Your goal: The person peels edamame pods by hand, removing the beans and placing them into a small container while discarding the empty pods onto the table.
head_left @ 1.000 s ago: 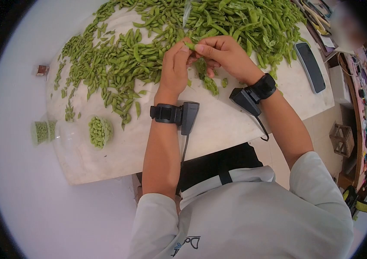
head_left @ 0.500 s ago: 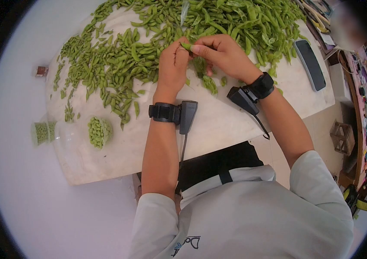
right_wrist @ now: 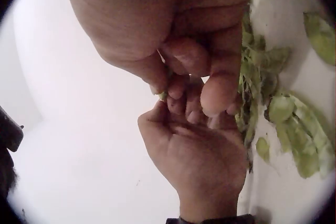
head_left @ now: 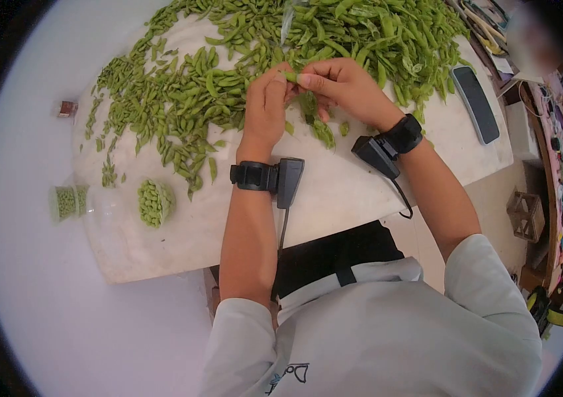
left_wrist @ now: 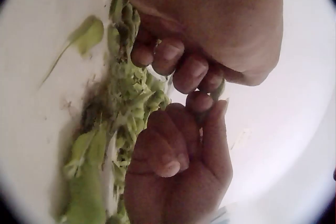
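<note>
I pinch the pod (head_left: pixel 290 77) between both hands, my left hand (head_left: pixel 266 106) and right hand (head_left: pixel 344 86) each closing thumb and fingertips on one end, just above the table (head_left: pixel 334 192) at the near edge of the pile (head_left: pixel 215 79). If I squeeze too hard or unevenly, I judge the beans could shoot out and get lost in the pile or skip off the table. The pod lies about level, its long axis running from one hand to the other; my fingers hide most of it, so I cannot tell which end is the stem.
</note>
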A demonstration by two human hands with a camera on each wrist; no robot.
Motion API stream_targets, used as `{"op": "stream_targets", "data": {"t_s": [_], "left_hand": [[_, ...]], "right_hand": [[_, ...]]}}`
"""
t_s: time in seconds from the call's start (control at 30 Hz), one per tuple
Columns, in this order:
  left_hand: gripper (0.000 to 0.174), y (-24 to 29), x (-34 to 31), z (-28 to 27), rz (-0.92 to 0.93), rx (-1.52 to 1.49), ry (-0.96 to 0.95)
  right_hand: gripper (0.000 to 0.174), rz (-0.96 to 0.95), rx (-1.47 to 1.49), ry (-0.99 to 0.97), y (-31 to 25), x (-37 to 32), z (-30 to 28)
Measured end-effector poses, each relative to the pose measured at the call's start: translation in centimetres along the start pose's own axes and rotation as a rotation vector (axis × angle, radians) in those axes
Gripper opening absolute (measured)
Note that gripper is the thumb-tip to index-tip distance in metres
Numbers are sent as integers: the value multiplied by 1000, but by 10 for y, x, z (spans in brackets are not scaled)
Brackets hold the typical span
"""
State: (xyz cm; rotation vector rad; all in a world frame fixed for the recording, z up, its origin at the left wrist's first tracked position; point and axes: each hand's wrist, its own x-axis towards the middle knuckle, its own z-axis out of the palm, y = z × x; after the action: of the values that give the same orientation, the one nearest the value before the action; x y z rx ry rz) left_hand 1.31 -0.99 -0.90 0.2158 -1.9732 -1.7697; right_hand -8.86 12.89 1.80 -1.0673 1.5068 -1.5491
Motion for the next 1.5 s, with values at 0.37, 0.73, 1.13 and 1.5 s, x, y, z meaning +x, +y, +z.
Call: {"op": "stream_targets", "data": {"t_s": [0.37, 0.73, 1.13, 1.5], "left_hand": [[19, 12, 4, 0, 57, 288, -38], [25, 12, 4, 10, 47, -148, 16], [20, 12, 6, 16, 58, -255, -36], [16, 12, 4, 11, 34, -209, -96]], "right_hand": [[30, -27, -97, 53, 4, 0, 1], [31, -78, 61, 92, 2, 1, 0], [32, -97, 222, 100, 0, -1, 3], [34, -40, 128, 110, 2, 0, 0]]}}
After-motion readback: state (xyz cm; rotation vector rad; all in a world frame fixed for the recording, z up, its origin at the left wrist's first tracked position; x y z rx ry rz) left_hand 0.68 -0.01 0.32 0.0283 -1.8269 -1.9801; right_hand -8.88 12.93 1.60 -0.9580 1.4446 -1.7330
